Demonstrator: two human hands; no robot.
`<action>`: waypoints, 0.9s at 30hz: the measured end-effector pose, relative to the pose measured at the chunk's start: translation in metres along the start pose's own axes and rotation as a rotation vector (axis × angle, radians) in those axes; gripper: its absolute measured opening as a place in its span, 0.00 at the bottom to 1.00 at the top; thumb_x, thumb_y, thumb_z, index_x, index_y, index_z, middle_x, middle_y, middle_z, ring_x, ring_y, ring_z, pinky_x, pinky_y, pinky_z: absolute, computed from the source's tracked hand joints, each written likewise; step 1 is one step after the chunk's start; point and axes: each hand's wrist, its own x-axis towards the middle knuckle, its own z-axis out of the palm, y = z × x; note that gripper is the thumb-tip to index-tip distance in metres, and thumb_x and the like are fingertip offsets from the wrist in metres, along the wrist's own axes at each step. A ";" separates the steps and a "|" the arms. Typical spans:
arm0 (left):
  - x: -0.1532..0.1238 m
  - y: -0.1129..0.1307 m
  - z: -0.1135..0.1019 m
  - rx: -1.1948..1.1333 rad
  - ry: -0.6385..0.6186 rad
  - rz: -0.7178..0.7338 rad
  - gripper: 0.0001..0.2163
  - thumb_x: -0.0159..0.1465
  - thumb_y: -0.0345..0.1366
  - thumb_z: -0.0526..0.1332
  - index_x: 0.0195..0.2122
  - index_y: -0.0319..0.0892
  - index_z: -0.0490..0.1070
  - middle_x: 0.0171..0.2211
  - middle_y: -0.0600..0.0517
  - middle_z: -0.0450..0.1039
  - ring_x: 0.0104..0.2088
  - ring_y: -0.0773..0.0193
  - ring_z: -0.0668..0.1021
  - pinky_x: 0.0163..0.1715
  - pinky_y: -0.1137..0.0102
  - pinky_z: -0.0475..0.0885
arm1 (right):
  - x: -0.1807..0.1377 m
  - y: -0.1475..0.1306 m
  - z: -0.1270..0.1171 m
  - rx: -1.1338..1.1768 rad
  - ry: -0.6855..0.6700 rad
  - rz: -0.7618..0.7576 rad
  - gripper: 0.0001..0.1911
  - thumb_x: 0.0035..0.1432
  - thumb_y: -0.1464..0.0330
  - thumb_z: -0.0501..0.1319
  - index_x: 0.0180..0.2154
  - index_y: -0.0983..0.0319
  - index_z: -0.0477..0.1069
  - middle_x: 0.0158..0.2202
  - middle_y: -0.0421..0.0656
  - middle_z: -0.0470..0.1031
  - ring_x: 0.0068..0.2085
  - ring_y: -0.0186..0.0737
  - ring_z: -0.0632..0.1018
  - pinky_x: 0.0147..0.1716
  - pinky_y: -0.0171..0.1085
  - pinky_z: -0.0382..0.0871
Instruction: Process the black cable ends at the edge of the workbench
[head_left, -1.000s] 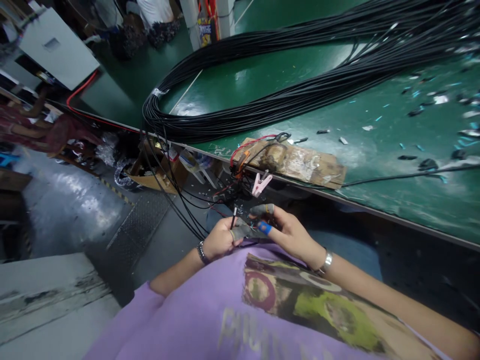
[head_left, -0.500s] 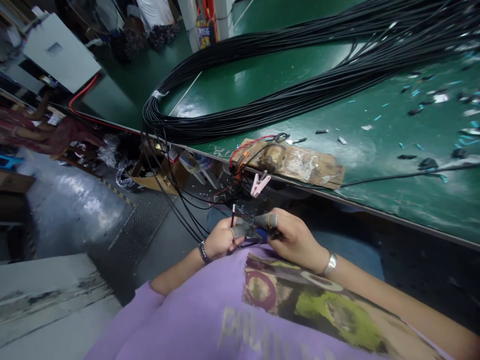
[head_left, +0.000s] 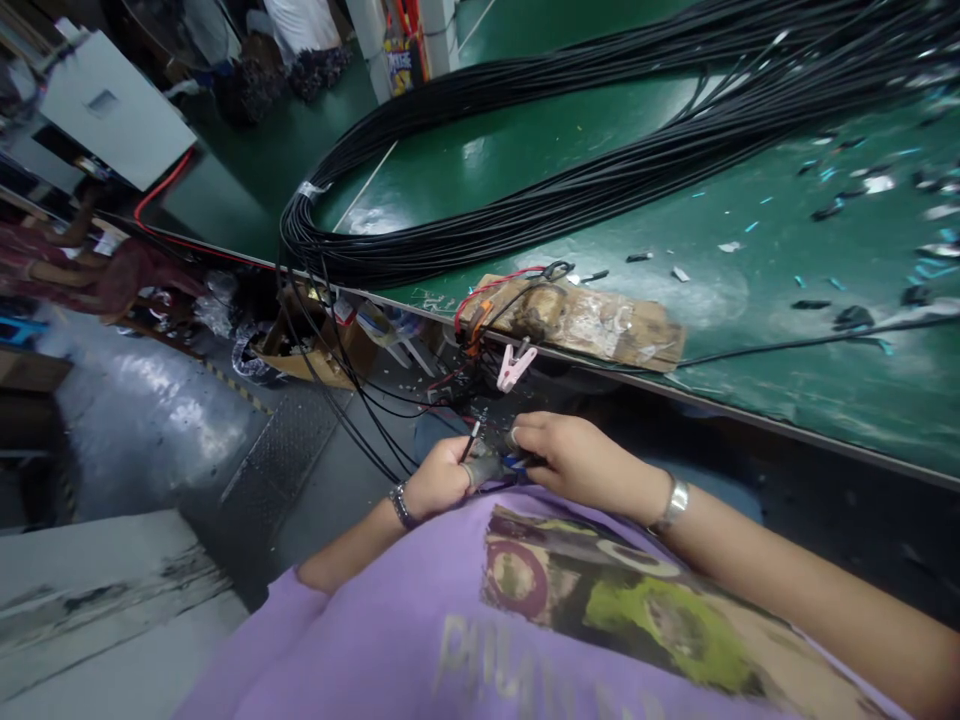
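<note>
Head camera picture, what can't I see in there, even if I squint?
Head view: what the right hand touches; the back of that hand covers it.
Head view: the lower part of the black cable end; the left hand hides it.
Head view: the far end of the black cable coil; the right edge cuts it off.
Head view: the shirt lettering; too blurred to read.

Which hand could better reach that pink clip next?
Probably the right hand: it is nearer the pink clip, while the left hand holds a black cable. Whether the right holds anything is unclear.
</note>
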 end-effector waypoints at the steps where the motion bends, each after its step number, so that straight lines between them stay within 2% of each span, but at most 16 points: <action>1: 0.000 -0.001 -0.001 0.027 -0.001 0.018 0.17 0.49 0.46 0.65 0.20 0.39 0.61 0.15 0.60 0.57 0.17 0.76 0.57 0.17 0.77 0.52 | 0.000 -0.001 -0.001 -0.043 -0.030 -0.022 0.06 0.45 0.78 0.56 0.26 0.62 0.67 0.29 0.45 0.70 0.32 0.40 0.71 0.31 0.35 0.63; 6: 0.002 -0.003 -0.004 0.131 -0.035 0.051 0.14 0.50 0.43 0.65 0.22 0.38 0.63 0.18 0.60 0.58 0.20 0.75 0.58 0.20 0.76 0.55 | -0.001 -0.002 0.003 -0.092 -0.054 -0.010 0.04 0.46 0.75 0.56 0.27 0.62 0.67 0.30 0.45 0.70 0.32 0.40 0.71 0.31 0.35 0.61; 9: 0.003 -0.002 -0.006 0.158 -0.056 0.035 0.13 0.51 0.42 0.64 0.22 0.38 0.63 0.17 0.60 0.57 0.19 0.74 0.58 0.20 0.76 0.54 | 0.000 -0.001 0.005 -0.026 -0.045 0.006 0.05 0.44 0.77 0.54 0.26 0.62 0.65 0.29 0.45 0.70 0.31 0.39 0.70 0.30 0.34 0.61; 13: 0.001 0.000 -0.007 0.287 -0.022 0.136 0.09 0.53 0.38 0.62 0.25 0.38 0.66 0.20 0.58 0.61 0.22 0.73 0.61 0.23 0.76 0.57 | 0.000 -0.001 0.004 0.116 0.022 0.017 0.06 0.41 0.77 0.54 0.22 0.61 0.61 0.26 0.42 0.67 0.29 0.37 0.68 0.29 0.34 0.59; 14: 0.000 0.002 -0.007 0.312 0.005 0.172 0.09 0.53 0.39 0.62 0.25 0.38 0.66 0.21 0.58 0.62 0.23 0.73 0.62 0.24 0.76 0.58 | -0.001 -0.001 0.005 0.206 0.054 0.048 0.06 0.41 0.76 0.54 0.22 0.61 0.59 0.24 0.41 0.65 0.28 0.37 0.67 0.28 0.34 0.58; 16: -0.003 0.006 -0.006 0.287 0.014 0.216 0.12 0.51 0.42 0.64 0.24 0.38 0.66 0.20 0.57 0.62 0.23 0.72 0.63 0.24 0.76 0.59 | -0.002 -0.001 0.009 0.529 0.074 0.122 0.05 0.43 0.72 0.55 0.22 0.60 0.57 0.22 0.38 0.62 0.25 0.34 0.64 0.26 0.34 0.58; 18: -0.005 0.008 -0.005 0.169 -0.100 0.182 0.16 0.49 0.46 0.65 0.22 0.39 0.64 0.18 0.58 0.61 0.20 0.74 0.62 0.21 0.76 0.58 | -0.002 0.000 0.016 0.944 0.026 0.187 0.08 0.47 0.64 0.54 0.24 0.59 0.57 0.20 0.36 0.59 0.21 0.32 0.60 0.22 0.33 0.56; 20: -0.003 0.008 -0.004 0.061 -0.217 0.097 0.19 0.49 0.50 0.64 0.21 0.39 0.62 0.15 0.59 0.60 0.16 0.75 0.59 0.17 0.76 0.55 | -0.002 0.001 0.022 1.199 0.005 0.246 0.11 0.48 0.59 0.52 0.25 0.58 0.55 0.18 0.34 0.56 0.18 0.30 0.55 0.18 0.32 0.53; 22: 0.002 0.004 -0.002 0.044 -0.157 0.062 0.18 0.51 0.50 0.63 0.21 0.40 0.61 0.14 0.59 0.58 0.15 0.75 0.58 0.16 0.76 0.53 | -0.002 0.000 0.026 1.130 0.069 0.297 0.11 0.47 0.59 0.53 0.24 0.58 0.55 0.19 0.35 0.58 0.18 0.30 0.57 0.19 0.33 0.55; 25: 0.009 -0.001 0.000 0.171 0.025 0.157 0.13 0.52 0.42 0.64 0.21 0.38 0.64 0.18 0.58 0.62 0.21 0.74 0.62 0.21 0.77 0.57 | -0.001 -0.003 0.027 0.581 0.242 0.287 0.07 0.42 0.67 0.56 0.21 0.59 0.56 0.22 0.40 0.63 0.27 0.37 0.66 0.29 0.37 0.62; 26: 0.010 -0.001 0.000 0.192 0.041 0.181 0.12 0.51 0.41 0.64 0.22 0.38 0.65 0.19 0.58 0.63 0.22 0.73 0.63 0.23 0.77 0.58 | -0.001 -0.004 0.027 0.435 0.294 0.277 0.06 0.40 0.69 0.56 0.21 0.59 0.56 0.23 0.41 0.64 0.29 0.39 0.67 0.31 0.39 0.63; 27: 0.009 0.000 0.000 0.176 0.034 0.181 0.12 0.51 0.41 0.64 0.22 0.38 0.65 0.19 0.58 0.63 0.23 0.74 0.63 0.23 0.77 0.58 | -0.001 -0.004 0.027 0.382 0.315 0.273 0.06 0.39 0.70 0.56 0.21 0.59 0.57 0.23 0.41 0.64 0.29 0.39 0.67 0.31 0.39 0.63</action>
